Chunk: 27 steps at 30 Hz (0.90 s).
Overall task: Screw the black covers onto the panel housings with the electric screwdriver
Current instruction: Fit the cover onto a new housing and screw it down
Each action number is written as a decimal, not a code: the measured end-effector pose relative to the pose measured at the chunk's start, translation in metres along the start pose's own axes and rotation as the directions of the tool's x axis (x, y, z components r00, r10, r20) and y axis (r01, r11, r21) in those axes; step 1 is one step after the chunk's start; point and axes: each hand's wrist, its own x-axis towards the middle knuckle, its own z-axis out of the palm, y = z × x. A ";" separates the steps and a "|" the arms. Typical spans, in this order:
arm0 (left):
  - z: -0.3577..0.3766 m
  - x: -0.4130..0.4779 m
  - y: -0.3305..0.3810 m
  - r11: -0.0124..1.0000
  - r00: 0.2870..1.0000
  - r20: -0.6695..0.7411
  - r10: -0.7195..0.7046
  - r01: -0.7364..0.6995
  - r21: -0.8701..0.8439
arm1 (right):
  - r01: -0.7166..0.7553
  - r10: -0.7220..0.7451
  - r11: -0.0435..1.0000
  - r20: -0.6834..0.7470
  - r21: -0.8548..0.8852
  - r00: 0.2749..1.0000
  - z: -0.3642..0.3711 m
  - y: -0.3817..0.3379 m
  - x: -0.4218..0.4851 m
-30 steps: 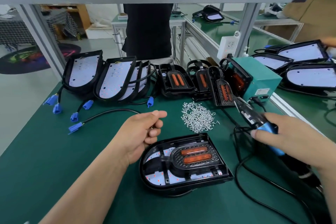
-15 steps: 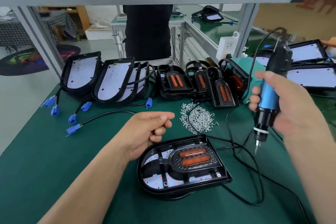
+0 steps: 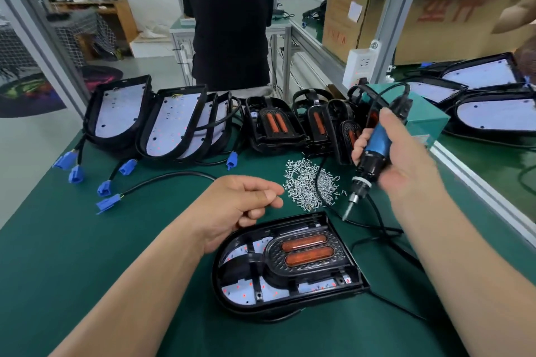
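Lying flat near the front of the green desk [image 3: 72, 269] is one panel housing [image 3: 232, 294] with one black cover [image 3: 307, 269] sitting in it, just beside one heap of screws [image 3: 311, 182]. Three covered housings [image 3: 272, 136] are leaning at the back. The right hand [image 3: 406, 165] is gripping the electric screwdriver [image 3: 374, 151], its bit tilting down beyond the housing's far corner. The left hand [image 3: 237, 209] is hovering with its fingers curled; whether it is pinching a screw cannot be told.

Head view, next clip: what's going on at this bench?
A person's right hand holds the electric screwdriver tip down beside the screw pile. The left hand hovers, fingers curled, by the panel housing; whether it holds a screw is unclear. The bit is not yet on the housing.
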 end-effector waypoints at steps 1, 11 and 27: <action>0.001 0.000 0.000 1.000 1.000 0.000 0.002 -0.002 0.014 | 0.005 -0.004 1.000 -0.005 0.029 1.000 0.003 0.005 0.000; 0.003 -0.004 0.005 0.998 0.999 0.005 -0.039 0.039 0.053 | 0.021 -0.021 0.992 0.004 0.123 1.000 0.025 0.013 0.004; 0.007 -0.006 -0.002 0.991 0.998 0.056 0.042 -0.049 0.126 | 0.160 -0.155 0.893 -0.047 0.421 0.987 0.042 0.040 -0.026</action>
